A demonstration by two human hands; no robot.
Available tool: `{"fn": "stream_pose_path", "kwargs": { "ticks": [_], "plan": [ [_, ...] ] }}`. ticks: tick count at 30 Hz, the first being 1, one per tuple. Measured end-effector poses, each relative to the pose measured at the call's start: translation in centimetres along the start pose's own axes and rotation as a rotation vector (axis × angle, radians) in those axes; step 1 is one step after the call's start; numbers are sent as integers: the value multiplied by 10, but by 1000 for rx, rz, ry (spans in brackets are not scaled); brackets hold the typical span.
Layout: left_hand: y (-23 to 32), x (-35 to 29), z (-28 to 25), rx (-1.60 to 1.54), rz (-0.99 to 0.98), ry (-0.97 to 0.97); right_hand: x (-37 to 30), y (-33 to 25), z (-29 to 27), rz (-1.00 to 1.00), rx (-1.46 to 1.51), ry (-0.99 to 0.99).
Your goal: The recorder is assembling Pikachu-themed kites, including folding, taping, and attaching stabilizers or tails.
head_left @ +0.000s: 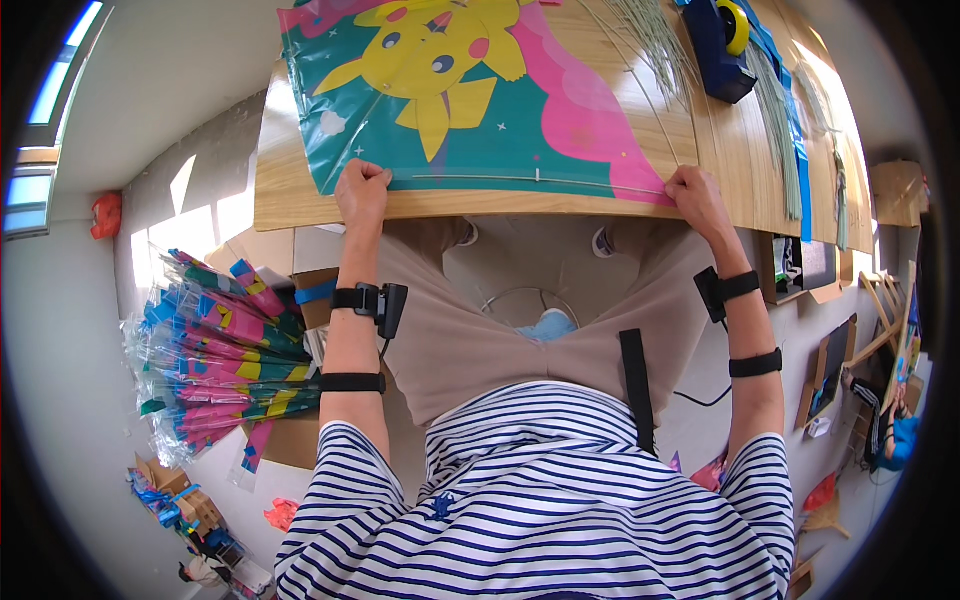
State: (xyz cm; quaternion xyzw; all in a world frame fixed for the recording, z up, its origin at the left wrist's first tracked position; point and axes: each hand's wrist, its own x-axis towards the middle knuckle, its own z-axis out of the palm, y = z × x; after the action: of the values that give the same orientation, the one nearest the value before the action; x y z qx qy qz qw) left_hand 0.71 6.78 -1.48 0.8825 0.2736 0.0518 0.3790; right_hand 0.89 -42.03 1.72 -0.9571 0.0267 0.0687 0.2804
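— Where's the thin rod (475, 178)?
— Along the near edge of the printed plastic sheet (490, 145). The left hand (362, 192) pinches by the sheet's near-left corner, fingers closed; the right hand (700, 200) pinches its near-right corner.
— Any risk?
— Uneven pulling might crease the sheet or skew the rod under its white tab (537, 175).

Both my arms reach forward, well apart and bare below the elbow; my left forearm (352, 335) runs nearly straight ahead, while my right forearm (749, 328) leans a little inward towards its wrist; my left hand (363, 190) is closed, fingers curled, thumb and forefinger drawn together and turned to my right; my right hand (699, 196) nearly mirrors it, back uppermost, fingers bent, its pinch turned to my left; the two hands sit almost level.
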Motion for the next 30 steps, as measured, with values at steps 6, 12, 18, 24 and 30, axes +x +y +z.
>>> {"fn": "stream_pose_path", "kwargs": {
  "ticks": [6, 12, 18, 24, 30],
  "plan": [
    [3, -3, 1, 36, 19, 13, -1, 0, 0, 3, 3, 7],
    [6, -7, -1, 62, 41, 30, -1, -2, 0, -12, 10, 17],
    [8, -8, -1, 113, 86, 53, -3, -5, -1, -7, 11, 17],
    [3, -5, 3, 130, 106, 77, -2, -4, 0, -6, 1, 11],
    [1, -4, 5, 166, 113, 81, -2, -3, 1, -5, -8, 20]
  ]
}}
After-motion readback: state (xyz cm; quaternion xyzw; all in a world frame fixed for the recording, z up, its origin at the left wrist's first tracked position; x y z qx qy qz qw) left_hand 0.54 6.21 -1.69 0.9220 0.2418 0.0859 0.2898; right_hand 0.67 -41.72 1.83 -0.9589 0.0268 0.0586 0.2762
